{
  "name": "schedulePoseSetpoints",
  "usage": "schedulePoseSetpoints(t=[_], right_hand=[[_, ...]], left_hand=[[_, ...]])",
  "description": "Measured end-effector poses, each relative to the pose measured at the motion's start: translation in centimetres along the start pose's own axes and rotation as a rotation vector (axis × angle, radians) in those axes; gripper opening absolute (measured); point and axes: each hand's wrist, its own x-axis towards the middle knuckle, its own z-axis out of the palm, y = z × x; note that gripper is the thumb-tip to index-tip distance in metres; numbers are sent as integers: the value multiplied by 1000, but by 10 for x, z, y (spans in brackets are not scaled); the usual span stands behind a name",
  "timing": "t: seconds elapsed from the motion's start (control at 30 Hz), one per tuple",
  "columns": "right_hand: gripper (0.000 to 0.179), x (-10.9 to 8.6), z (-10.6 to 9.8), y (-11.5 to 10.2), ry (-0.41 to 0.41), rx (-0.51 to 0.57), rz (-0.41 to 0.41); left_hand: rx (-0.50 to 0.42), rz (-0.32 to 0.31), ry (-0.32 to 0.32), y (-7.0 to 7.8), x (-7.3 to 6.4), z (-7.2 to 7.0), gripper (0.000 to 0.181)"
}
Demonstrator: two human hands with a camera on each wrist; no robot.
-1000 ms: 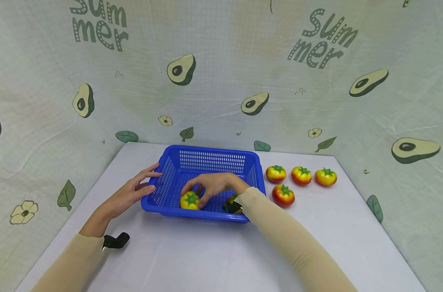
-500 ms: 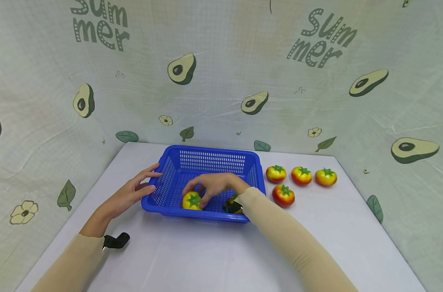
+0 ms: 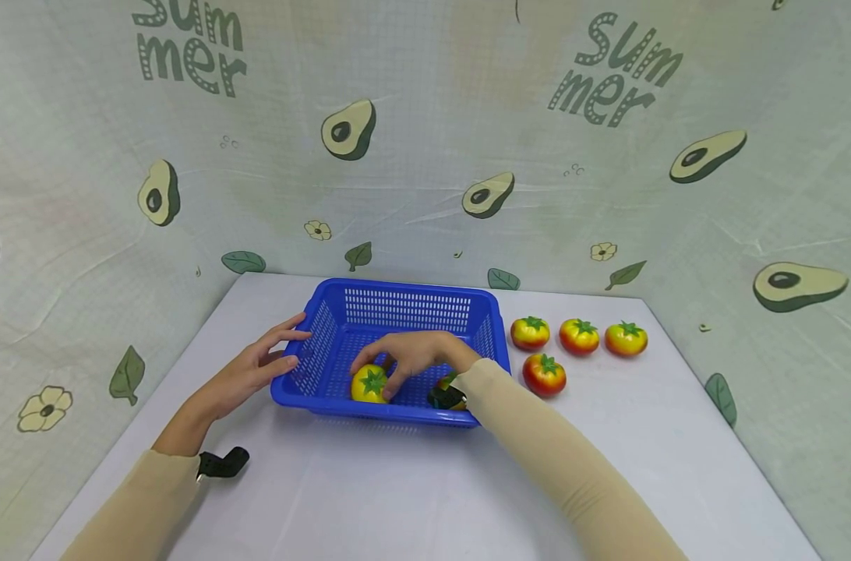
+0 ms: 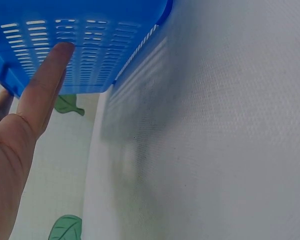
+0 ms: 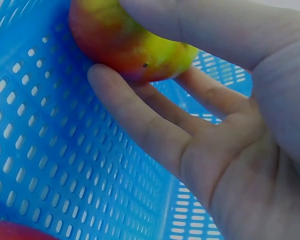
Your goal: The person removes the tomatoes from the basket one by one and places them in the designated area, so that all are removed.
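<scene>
A blue perforated basket (image 3: 411,290) stands on the white table. Inside it, near the front wall, my right hand (image 3: 414,354) holds a yellow-and-red tomato (image 3: 368,385) with a green leafy top. The right wrist view shows the thumb on one side of the tomato (image 5: 135,45) and fingers on the other. Partly hidden under the right wrist, another tomato (image 3: 448,383) lies in the basket. My left hand (image 3: 246,372) touches the basket's left side with fingers extended at the rim. In the left wrist view, a straight finger (image 4: 47,85) rests against the basket's outer wall.
Several more tomatoes sit right of the basket: a redder one (image 3: 544,375) in front, with a row of yellow-red ones (image 3: 578,337) behind. A printed cloth (image 3: 411,140) walls the table's back and sides.
The held tomato has shifted slightly to the right and then a little upward in the right hand. My left hand and the basket stay in place.
</scene>
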Motion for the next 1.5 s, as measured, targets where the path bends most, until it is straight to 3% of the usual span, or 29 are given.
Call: schedulePoseSetpoints(t=[0.3, 0.53, 0.7, 1.0, 1.5], right_hand=[[59, -4, -4, -3, 134, 27, 9], [56, -4, -7, -4, 251, -42, 8], [56, -2, -10, -3, 332, -23, -6], [56, -5, -14, -5, 411, -27, -2], [57, -11, -15, -10, 566, 55, -2]], left_hand=[[-12, 5, 3, -1, 0, 0, 52], [-12, 8, 3, -1, 0, 0, 52], [-11, 1, 4, 0, 1, -2, 51], [-21, -14, -1, 3, 3, -3, 49], [-13, -19, 6, 1, 3, -2, 51]])
